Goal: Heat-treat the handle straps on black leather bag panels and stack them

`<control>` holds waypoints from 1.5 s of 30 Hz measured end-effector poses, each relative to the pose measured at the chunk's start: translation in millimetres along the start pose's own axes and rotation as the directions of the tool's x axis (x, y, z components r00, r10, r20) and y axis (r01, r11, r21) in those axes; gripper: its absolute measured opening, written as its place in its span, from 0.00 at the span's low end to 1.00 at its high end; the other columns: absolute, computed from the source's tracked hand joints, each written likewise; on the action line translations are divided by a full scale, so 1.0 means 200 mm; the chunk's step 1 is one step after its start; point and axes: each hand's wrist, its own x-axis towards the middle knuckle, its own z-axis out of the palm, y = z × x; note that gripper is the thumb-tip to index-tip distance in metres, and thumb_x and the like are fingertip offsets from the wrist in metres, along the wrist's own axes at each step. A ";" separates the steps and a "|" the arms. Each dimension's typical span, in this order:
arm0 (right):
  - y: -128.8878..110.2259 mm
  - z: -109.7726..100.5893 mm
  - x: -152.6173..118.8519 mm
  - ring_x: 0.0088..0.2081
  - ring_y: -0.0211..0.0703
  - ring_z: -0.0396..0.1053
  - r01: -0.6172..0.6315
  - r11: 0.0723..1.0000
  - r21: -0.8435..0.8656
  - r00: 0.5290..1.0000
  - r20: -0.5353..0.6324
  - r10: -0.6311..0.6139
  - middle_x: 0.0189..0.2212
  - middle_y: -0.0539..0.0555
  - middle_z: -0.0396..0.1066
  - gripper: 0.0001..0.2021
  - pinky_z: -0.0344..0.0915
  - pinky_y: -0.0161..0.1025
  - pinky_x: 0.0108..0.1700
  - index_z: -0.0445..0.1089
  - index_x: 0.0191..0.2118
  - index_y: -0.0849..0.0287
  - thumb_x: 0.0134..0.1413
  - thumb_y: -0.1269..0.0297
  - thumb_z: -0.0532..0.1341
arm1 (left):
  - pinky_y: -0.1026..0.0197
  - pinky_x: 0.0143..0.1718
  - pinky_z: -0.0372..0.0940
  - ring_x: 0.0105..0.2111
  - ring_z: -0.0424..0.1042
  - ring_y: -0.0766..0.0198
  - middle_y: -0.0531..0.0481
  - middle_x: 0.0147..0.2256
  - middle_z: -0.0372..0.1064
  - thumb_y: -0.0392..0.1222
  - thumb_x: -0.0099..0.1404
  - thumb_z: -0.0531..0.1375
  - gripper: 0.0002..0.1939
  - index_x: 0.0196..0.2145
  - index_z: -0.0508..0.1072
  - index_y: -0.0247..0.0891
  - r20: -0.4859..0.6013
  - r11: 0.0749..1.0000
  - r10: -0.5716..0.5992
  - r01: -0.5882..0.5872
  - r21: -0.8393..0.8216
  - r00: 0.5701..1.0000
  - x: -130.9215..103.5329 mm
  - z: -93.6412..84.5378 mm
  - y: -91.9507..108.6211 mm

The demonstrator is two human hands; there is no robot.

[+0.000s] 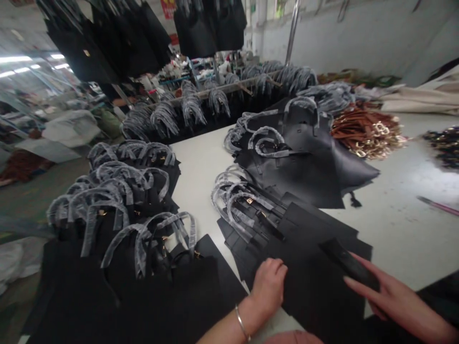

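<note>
Black bag panels [315, 258] lie stacked on the white table in front of me, with plastic-wrapped handles [233, 205] and a gold buckle at their far end. My left hand [269, 285], a bracelet on its wrist, is closed at the left edge of the panels; what its curled fingers hold, if anything, is hidden. To the right, my right hand [382, 291] grips a dark flat strap-like piece [349, 263] between thumb and fingers, above the panels.
More black panels with wrapped handles [107, 191] lie on the left. Behind the near stack are larger black pieces [304, 167]. Brown straps with gold buckles [366, 131] and a pink tool [439, 205] are at the right. Black bags [211, 28] hang beyond the table [197, 162].
</note>
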 end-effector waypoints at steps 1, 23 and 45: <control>-0.05 0.05 0.04 0.14 0.46 0.67 0.002 1.000 0.015 0.999 0.052 -0.003 0.08 0.44 0.62 0.41 0.62 0.37 0.16 0.52 0.65 0.65 0.50 0.44 0.58 | 0.53 0.53 0.64 0.50 0.65 0.57 0.45 0.53 0.66 0.33 0.65 0.53 0.18 0.52 0.68 0.39 -0.011 0.999 0.040 -0.040 -0.037 0.999 0.00 0.05 0.05; -0.44 0.20 0.28 0.14 0.36 0.66 0.085 0.990 -0.111 0.920 0.391 -0.035 0.20 0.49 0.73 0.35 0.60 0.29 0.13 0.55 0.64 0.68 0.51 0.60 0.60 | 0.52 0.63 0.52 0.59 0.58 0.56 0.43 0.58 0.60 0.38 0.67 0.50 0.22 0.58 0.63 0.35 -0.092 0.987 0.160 -0.157 0.038 0.983 0.07 0.27 0.06; -0.32 0.04 0.49 0.13 0.33 0.63 -0.061 0.990 0.130 0.952 0.305 0.018 0.21 0.46 0.67 0.20 0.59 0.30 0.12 0.69 0.41 0.61 0.49 0.49 0.63 | 0.53 0.64 0.48 0.60 0.55 0.58 0.44 0.60 0.59 0.41 0.68 0.50 0.22 0.59 0.62 0.34 -0.035 0.978 0.189 -0.185 0.095 0.981 0.07 0.24 0.06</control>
